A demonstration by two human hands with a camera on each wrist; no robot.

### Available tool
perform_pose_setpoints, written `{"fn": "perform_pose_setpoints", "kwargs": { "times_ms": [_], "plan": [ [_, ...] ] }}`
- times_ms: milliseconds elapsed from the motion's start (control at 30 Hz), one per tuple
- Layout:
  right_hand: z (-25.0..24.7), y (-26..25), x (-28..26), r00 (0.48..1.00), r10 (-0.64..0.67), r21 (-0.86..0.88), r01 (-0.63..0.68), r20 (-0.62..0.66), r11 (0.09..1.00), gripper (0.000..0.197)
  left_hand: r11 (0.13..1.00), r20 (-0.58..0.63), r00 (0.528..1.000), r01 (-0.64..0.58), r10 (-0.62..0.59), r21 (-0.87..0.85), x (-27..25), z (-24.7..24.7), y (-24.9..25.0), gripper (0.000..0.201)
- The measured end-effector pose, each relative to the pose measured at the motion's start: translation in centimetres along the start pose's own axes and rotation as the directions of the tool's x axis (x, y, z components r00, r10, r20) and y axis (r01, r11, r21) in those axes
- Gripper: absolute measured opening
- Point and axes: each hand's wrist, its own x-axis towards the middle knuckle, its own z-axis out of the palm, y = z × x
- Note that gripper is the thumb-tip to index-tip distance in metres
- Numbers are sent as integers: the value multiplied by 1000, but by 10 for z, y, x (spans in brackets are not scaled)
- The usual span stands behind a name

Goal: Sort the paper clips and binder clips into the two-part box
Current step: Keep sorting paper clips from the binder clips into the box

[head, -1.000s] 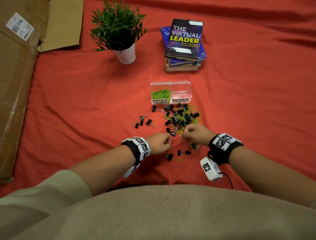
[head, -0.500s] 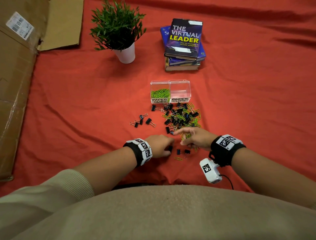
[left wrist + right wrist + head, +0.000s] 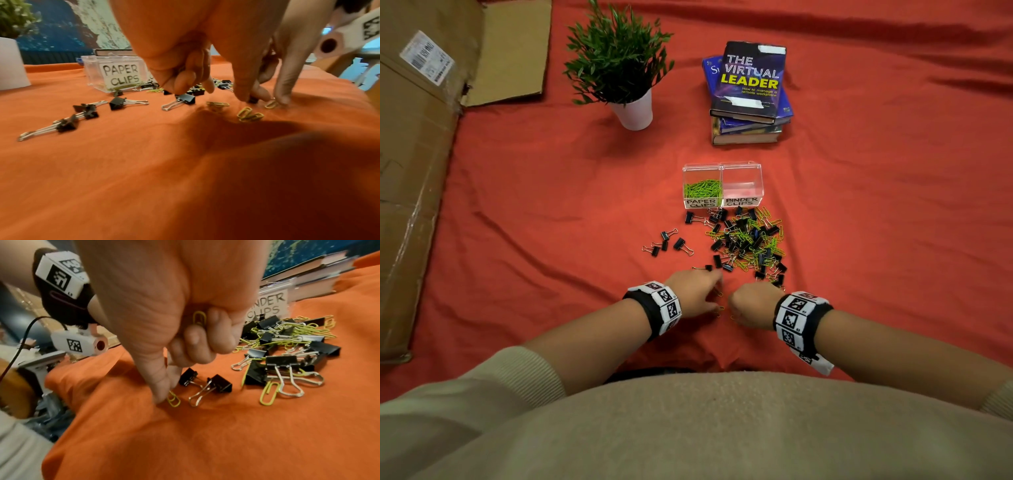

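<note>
The clear two-part box (image 3: 722, 186) holds green paper clips in its left half, labelled PAPER CLIPS (image 3: 121, 75); the BINDER CLIPS half looks empty. A mixed pile of clips (image 3: 750, 243) lies just in front of it. My left hand (image 3: 714, 296) is at the pile's near edge, and its thumb and forefinger pinch a small black binder clip (image 3: 253, 101) on the cloth. Beside it, my right hand (image 3: 166, 395) keeps one paper clip (image 3: 199, 319) in its curled fingers. Its thumb and forefinger pinch a second paper clip (image 3: 173, 400) on the cloth.
Several loose binder clips (image 3: 667, 241) lie left of the pile. Behind the box stand a potted plant (image 3: 626, 78) and a stack of books (image 3: 750, 92). Flattened cardboard (image 3: 417, 171) runs along the left edge of the red cloth.
Both hands have drawn back toward me and closer together, from the pile's near edge to the stray clips. The right hand now pinches a paper clip off the cloth.
</note>
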Motion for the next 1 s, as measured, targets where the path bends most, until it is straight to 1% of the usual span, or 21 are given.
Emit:
{"fn": "perform_pose_setpoints", "kwargs": {
  "times_ms": [100,233,367,533,667,733,767,833,867,900,933,967,1000],
  "plan": [
    [-1,-6,-2,999,-37,-105,37,0,994,23,995,50,998,-33,28,93,-1,5,4,49],
    [0,-10,-7,999,-47,-154,45,-6,987,24,987,44,998,-59,53,151,-4,3,10,37],
    [2,-11,-8,999,-43,-161,40,-19,986,26,977,56,996,-84,75,195,-7,5,13,27],
    [8,-6,-9,995,-4,-92,-5,-104,996,26,970,63,995,-86,73,228,-9,6,12,23],
    [9,-6,-8,999,-5,-101,0,-53,995,26,980,86,996,-52,36,191,-8,10,9,23],
    [7,-3,-5,999,5,-5,-6,-44,1000,25,992,76,997,-25,16,121,-7,11,4,23],
    [5,0,-3,999,16,92,-12,-48,996,21,998,61,998,-5,2,57,-7,10,0,22],
    [1,9,2,997,48,339,-26,-56,940,11,990,14,999,34,-32,-136,-8,7,-9,17],
    [-2,15,4,996,73,465,-40,-54,884,11,967,-22,998,52,-59,-248,-7,5,-13,11],
    [-6,19,5,994,100,592,-54,-44,804,14,935,-55,993,75,-100,-346,-7,3,-18,5],
    [-10,23,5,993,119,707,-69,-21,703,16,902,-84,985,99,-148,-420,-7,-1,-22,4],
    [-14,26,6,992,127,792,-81,4,605,16,876,-102,976,123,-191,-466,-6,-4,-26,7],
    [-19,28,6,991,129,841,-94,29,532,14,857,-109,968,142,-224,-495,-5,-8,-30,8]
  ]
}}
